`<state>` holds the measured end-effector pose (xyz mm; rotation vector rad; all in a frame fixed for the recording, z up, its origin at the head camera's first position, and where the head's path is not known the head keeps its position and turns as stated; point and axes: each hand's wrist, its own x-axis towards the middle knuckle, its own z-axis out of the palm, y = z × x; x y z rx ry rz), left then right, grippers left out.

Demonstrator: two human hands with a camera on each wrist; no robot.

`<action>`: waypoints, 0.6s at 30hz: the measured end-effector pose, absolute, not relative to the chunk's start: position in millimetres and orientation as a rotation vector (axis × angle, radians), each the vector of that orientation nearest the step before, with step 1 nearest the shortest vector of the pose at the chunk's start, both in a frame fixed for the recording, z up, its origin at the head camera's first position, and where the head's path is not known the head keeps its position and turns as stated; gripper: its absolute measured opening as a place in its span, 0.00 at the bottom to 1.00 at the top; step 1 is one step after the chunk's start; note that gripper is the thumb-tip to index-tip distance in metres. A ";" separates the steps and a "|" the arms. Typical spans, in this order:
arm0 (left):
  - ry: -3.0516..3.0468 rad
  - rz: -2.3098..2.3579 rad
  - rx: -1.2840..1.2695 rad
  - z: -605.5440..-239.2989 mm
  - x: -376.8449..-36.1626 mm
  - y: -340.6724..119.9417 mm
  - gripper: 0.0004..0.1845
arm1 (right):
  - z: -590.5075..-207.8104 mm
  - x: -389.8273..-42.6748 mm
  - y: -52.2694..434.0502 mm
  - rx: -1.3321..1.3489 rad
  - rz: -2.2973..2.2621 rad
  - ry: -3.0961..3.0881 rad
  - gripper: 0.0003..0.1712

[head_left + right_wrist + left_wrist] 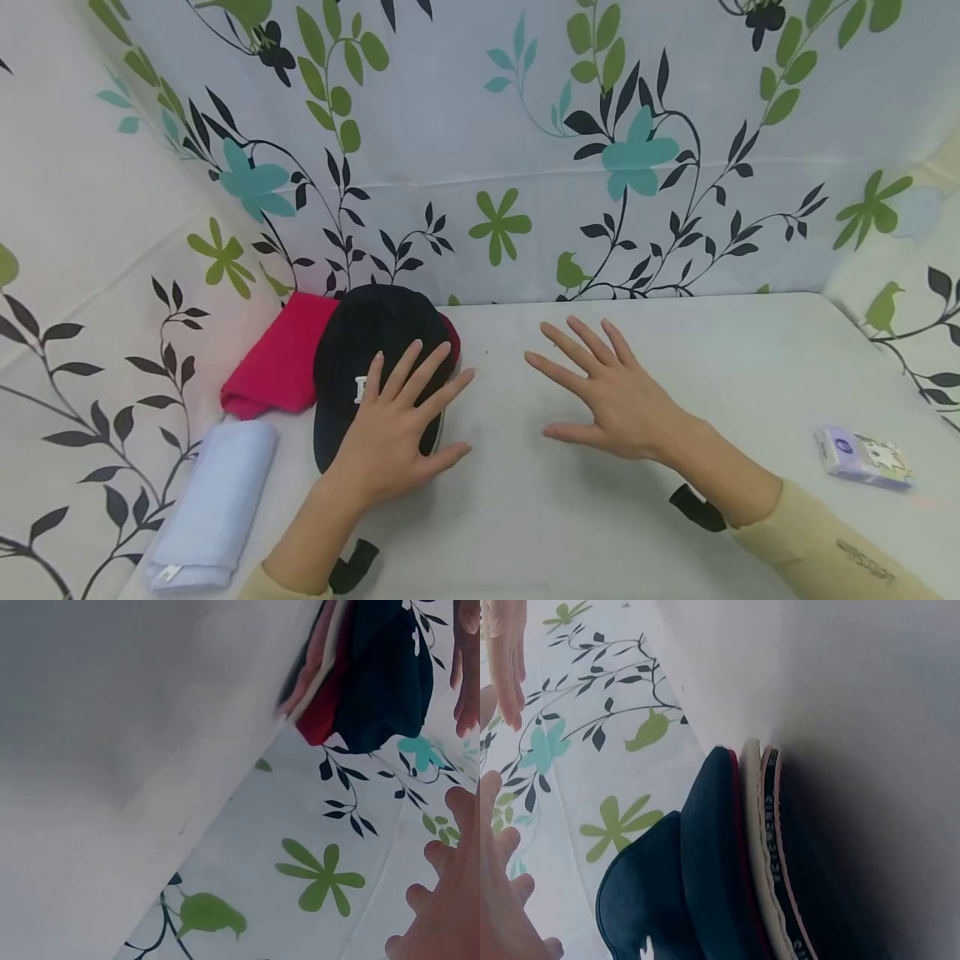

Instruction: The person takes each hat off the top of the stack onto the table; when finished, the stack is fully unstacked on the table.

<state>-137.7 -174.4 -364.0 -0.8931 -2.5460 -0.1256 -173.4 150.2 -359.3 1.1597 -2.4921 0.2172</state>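
So from my end I'm seeing two bare hands, ten fingers total, and neither is holding anything. The left hand [401, 429] is wide, all five fingers fanned out, hovering in front of one dark cap [382, 321] (there's a gap between fingertips and cap on the left wrist cam). The right hand [611, 396] is spread just as wide, five fingers out over the bare middle of the white table [525, 525], well apart from the cap. That cap sits toward the back left, one small white logo on its front; the wrist cams show red, cream and lettered black edges underneath, but I can't tell if that's one lining or more hats. One folded red cloth [273, 362] lies just left of it, partly behind it from my angle. One folded pale blue cloth [213, 500] lies nearer, at the left edge. Way over right I count one small purple-and-white pack [866, 458]. Two black straps [697, 508] poke out, one below each wrist, plus two pale yellow sleeves [832, 542]. Behind it all hangs leafy patterned fabric [435, 108], with one green bird in the middle part.
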 end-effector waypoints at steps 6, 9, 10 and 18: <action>-2.511 -0.175 -0.837 -362.2 -137.9 -181.3 0.41 | -355.9 -179.9 140.5 1.150 0.275 -2.468 0.48; -2.494 -0.220 -0.806 -363.0 -137.6 -186.5 0.40 | -354.7 -183.8 132.5 1.143 0.298 -2.485 0.48; -2.495 -0.229 -0.791 -363.6 -137.4 -188.3 0.41 | -354.5 -185.1 129.2 1.141 0.306 -2.491 0.48; -2.462 -0.348 -0.688 -372.8 -135.6 -204.2 0.40 | -353.1 -194.5 99.8 1.129 0.405 -2.540 0.47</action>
